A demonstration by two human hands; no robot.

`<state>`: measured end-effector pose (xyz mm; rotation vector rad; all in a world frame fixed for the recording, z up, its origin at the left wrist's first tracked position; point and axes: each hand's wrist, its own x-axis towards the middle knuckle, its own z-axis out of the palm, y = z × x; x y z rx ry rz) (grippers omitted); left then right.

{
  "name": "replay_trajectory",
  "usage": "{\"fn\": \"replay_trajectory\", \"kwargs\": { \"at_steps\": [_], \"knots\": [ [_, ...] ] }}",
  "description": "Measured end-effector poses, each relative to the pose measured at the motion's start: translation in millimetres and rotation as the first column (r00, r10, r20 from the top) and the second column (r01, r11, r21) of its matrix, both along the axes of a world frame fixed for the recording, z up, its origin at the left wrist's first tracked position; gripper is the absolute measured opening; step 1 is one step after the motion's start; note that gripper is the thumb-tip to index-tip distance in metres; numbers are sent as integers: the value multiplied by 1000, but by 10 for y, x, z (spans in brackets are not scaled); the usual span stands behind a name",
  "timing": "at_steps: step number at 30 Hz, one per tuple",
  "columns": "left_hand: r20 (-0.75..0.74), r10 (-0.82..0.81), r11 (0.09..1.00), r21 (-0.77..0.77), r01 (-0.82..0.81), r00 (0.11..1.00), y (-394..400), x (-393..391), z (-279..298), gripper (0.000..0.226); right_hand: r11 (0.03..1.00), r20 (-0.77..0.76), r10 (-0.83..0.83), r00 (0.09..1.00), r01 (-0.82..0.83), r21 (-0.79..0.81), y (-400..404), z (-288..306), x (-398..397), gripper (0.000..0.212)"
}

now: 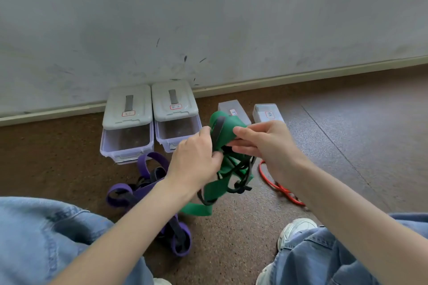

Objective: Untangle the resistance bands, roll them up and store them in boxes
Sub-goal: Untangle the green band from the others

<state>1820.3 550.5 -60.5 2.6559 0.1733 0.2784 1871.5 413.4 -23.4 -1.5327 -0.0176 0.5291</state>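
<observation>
Both hands [196,159] [261,143] grip the green band [225,133], hanging lengthwise down.

The box labels [175,106] are too small to read. The red band [278,186] runs behind the right forearm. The left forearm hides part of the purple band [129,192]. Frame edges crop both knees.

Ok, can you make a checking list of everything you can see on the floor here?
Surface: brown speckled floor, meeting a scuffed grey wall.
Job's things: green band tangled with thin black straps, held up; purple band knotted on the floor; red cord on the floor; two clear boxes with grey lids; two small boxes behind.
Clutter: nothing seen.
Grippers: left hand and right hand both grip the green band.
Cables: nothing seen.
Surroundings: jeans, white shoe.
</observation>
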Motion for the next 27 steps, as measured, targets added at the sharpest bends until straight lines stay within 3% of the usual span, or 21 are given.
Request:
{"fn": "replay_trajectory", "kwargs": {
  "at_steps": [3, 4, 6, 7, 9, 11, 12, 14, 15, 17, 19, 22, 24, 27],
  "knots": [
    [-175, -210, 919, -370, 133, 962, 184, 46, -42, 25, 987, -91, -101, 991, 111, 112, -64, 82, 154, 9],
    [-224, -239, 904, -406, 133, 945, 238, 48, -61, 22, 972, -105, -156, 982, 171, 158, -111, 106, 235, 9],
    [-242, -148, 889, -457, 22, 959, 325, 61, -97, 17, 958, -82, -217, 973, 228, 174, -205, 137, 355, 8],
    [-235, -119, 804, -592, -45, 965, 344, 62, -66, 22, 970, -66, -200, 978, 207, 128, -234, 131, 379, 9],
    [-189, -225, 437, -896, -74, 956, 364, 104, 50, 28, 994, -115, -106, 988, 107, 6, -280, 63, 371, 13],
    [-94, -370, 117, -992, -53, 924, 372, 118, 161, 32, 985, -153, 21, 988, -46, -163, -292, -3, 317, 23],
    [-68, -420, 53, -997, -50, 905, 373, 112, 204, 32, 930, -90, 121, 989, -144, -339, -301, -26, 302, 29],
    [-103, -459, 117, -992, -55, 882, 356, 94, 234, 28, 668, 124, 392, 912, -189, -719, -327, -14, 279, 31],
    [-136, -453, 151, -986, -74, 881, 348, 93, 216, 27, 610, 190, 505, 842, -192, -769, -322, 16, 278, 33],
    [-197, -429, 130, -979, -156, 882, 319, 71, 196, 29, 616, 148, 671, 726, -436, -656, -297, 42, 246, 52],
    [-236, -420, 90, -972, -218, 876, 316, 40, 179, 30, 548, 71, 785, 616, -636, -543, -228, -6, 176, 65],
    [-250, -447, 63, -967, -248, 859, 365, 11, 195, 32, 526, 115, 814, 569, -641, -558, -173, -73, 146, 71],
    [-236, -423, -13, -964, -267, 875, 438, 22, 235, 38, 530, 82, 810, 581, -665, -526, -196, -81, 191, 75],
    [-249, -317, -174, -933, -314, 915, 543, 76, 254, 43, 364, 39, 856, 515, -547, -754, -200, -174, 149, 72]
  ]
}}
